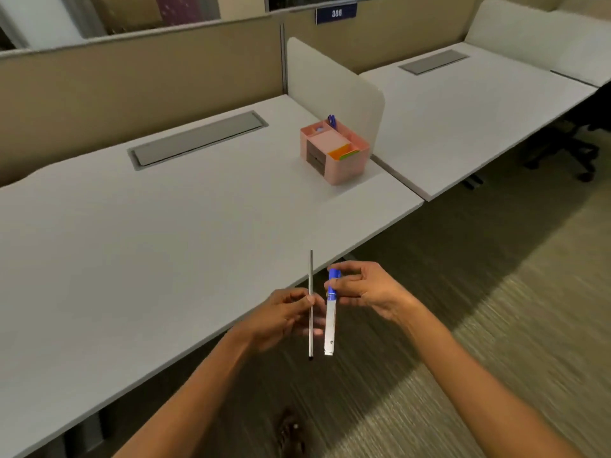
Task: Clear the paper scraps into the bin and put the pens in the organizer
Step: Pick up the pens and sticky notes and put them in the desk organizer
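My left hand (284,317) pinches a thin grey pen (310,279) held upright near the desk's front edge. Just to its right, my right hand (367,289) grips a white marker with a blue cap (331,322), cap end up, fingers around the cap. Both hands hover over the floor beside the desk edge. The pink organizer (344,166) stands at the far right of the white desk (148,259), with a blue pen (332,121) standing in its back compartment and orange and green notes in front. No paper scraps or bin are in view.
A white divider panel (330,84) rises behind the organizer. A grey cable tray lid (198,138) lies in the desk's back. A second desk (479,104) stands to the right, with an office chair base (575,153) beyond it. Carpet floor lies below my arms.
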